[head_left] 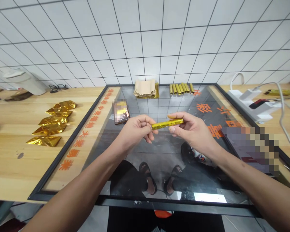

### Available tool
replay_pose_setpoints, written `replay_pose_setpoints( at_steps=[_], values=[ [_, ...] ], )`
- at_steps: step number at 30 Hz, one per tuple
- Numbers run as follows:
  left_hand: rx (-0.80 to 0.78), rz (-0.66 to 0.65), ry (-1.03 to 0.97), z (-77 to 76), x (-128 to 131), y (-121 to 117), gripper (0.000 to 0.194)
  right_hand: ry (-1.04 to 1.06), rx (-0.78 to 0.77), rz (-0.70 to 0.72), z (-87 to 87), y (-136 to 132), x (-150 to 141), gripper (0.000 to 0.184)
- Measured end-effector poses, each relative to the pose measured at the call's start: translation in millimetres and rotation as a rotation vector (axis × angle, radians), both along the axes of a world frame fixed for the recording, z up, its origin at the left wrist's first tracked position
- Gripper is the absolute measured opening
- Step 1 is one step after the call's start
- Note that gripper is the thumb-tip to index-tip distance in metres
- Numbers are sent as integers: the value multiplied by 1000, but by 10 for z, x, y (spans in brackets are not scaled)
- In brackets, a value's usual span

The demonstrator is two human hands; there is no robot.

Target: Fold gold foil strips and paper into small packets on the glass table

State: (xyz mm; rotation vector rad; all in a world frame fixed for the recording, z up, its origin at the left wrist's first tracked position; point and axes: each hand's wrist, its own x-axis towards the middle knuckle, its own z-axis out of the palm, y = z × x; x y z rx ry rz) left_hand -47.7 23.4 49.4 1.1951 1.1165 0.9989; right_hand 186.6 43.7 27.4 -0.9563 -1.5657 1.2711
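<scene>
Currently, the left hand (138,127), nearly closed, pinches the left end of the gold roll (164,124) above the glass panel (161,148); the right hand (192,129), partly closed, grips the right end. Uneven finger pressure could crease or loosen it.

1. My left hand (138,127) and right hand (192,129), two, above the glass panel (164,148).
2. One gold roll (166,123) in them.
3. About seven gold tubes (178,89), one paper stack (145,88), one small box (121,112) on the panel.
4. Five foil pieces (53,120), one cup (28,82), one pair of glasses (58,87) left of it.
5. One power strip (244,107) right of it.
</scene>
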Motion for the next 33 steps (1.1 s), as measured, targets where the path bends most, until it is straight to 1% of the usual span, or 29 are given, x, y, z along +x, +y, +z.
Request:
replay_pose_setpoints(
  at_steps=[3, 5, 7, 10, 11, 13, 15, 19, 23, 27, 31, 33],
  values=[
    [5, -5, 18, -10, 0, -8, 23, 47, -27, -10, -10, 7, -13, 41],
    [54, 0, 96, -15, 0, -25, 30, 35, -20, -18, -19, 10, -22, 37],
    [150, -6, 236, -29, -2, -44, 36, 13, -11, -15, -24, 9, -31, 34],
    [386, -38, 478, -82, -4, -61, 35, -14, 3, 4, -16, -8, -43, 32],
    [461, -56, 536, -106, -1, -62, 32, -22, 8, 12, -8, -18, -47, 31],
    [526, -106, 585, -157, 14, -62, 31, -36, 23, 28, 8, -43, -57, 29],
    [526, -155, 591, -200, 45, -66, 30, -52, 51, 38, 23, -71, -67, 25],
    [542, -190, 640, -251, 129, -92, 16, -97, 111, 47, 36, -120, -84, 18],
    [583, -177, 703, -322, 181, -102, 11, -153, 147, 60, 31, -161, -105, 20],
    [587, -153, 783, -401, 207, -117, 11, -216, 204, 41, 24, -206, -140, 22],
    [559, -127, 894, -408, 235, -148, 13, -320, 308, -7, 42, -241, -157, 17],
    [554, -126, 912, -397, 243, -154, 14, -358, 348, -10, 55, -250, -149, 15]
  ],
)
